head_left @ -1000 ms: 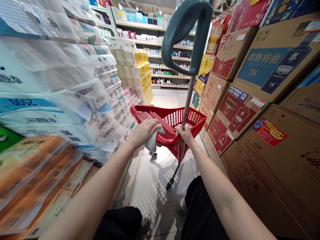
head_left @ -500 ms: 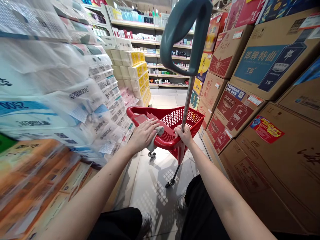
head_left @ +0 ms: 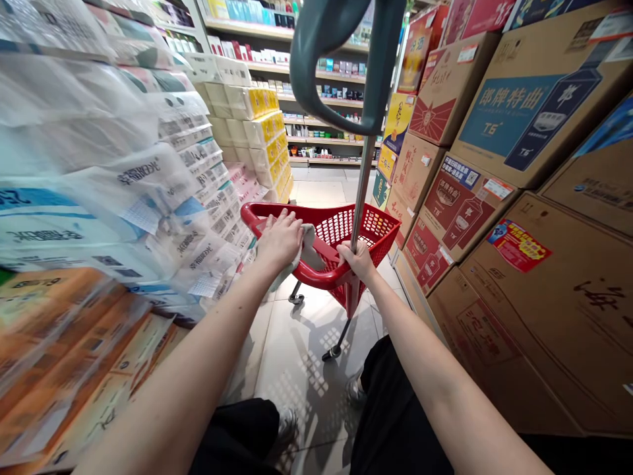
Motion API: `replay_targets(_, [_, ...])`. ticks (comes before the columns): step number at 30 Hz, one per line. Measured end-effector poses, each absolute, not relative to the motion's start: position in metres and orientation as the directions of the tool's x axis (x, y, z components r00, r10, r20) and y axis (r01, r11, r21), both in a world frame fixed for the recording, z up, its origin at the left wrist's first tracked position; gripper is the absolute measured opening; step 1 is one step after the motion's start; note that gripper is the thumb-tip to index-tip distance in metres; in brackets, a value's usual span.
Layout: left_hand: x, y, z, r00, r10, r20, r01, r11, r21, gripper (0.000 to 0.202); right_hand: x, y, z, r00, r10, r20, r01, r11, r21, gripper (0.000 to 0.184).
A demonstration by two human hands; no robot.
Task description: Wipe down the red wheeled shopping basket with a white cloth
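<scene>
A red plastic shopping cart [head_left: 324, 279] with a latticed basket stands on small wheels in front of me. From its near right corner a metal pole rises to a dark grey loop handle [head_left: 380, 79] at the top of the view. My left hand [head_left: 281, 241] presses a pale grey cloth [head_left: 309, 247] onto the cart's near-left rim; the cloth hangs out below the palm. My right hand [head_left: 357, 259] is wrapped round the base of the metal pole [head_left: 361, 191] where it meets the basket rim.
Packs of tissue paper [head_left: 143, 175] are piled high on the left, with orange packs [head_left: 64, 330] lower down. Cardboard cartons [head_left: 527, 119] form a wall on the right. Shelves of small goods [head_left: 316, 102] stand at the back, beyond the tiled floor [head_left: 321, 188].
My left hand has slid with the cloth leftward and farther along the cart's rim. The right hand keeps its grip on the pole, and the view has shifted slightly.
</scene>
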State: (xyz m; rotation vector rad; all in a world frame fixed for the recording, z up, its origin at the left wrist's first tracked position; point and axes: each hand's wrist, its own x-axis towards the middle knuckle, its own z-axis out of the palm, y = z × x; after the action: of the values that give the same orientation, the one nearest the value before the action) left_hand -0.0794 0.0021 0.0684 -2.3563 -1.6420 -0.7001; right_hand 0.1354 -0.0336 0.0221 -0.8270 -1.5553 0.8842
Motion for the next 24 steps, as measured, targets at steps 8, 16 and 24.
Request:
replay_targets(8, [-0.081, -0.016, 0.083, 0.611, 0.743, 0.274, 0.775, -0.631, -0.016, 0.05, 0.155, -0.034, 0.021, -0.133, 0.866, 0.482, 0.057, 0.492, -0.869, 0.045])
replay_targets(16, [-0.061, 0.021, 0.097, 0.47, 0.881, 0.051, 0.876, -0.459, -0.148, 0.048, 0.156, -0.029, 0.019, -0.133, 0.856, 0.5, 0.068, 0.511, -0.857, 0.043])
replay_targets(24, [-0.068, -0.009, 0.085, 0.715, 0.629, 0.307, 0.664, -0.747, -0.016, 0.045, 0.168, -0.023, 0.016, -0.018, 0.874, 0.486, 0.06, 0.486, -0.872, 0.043])
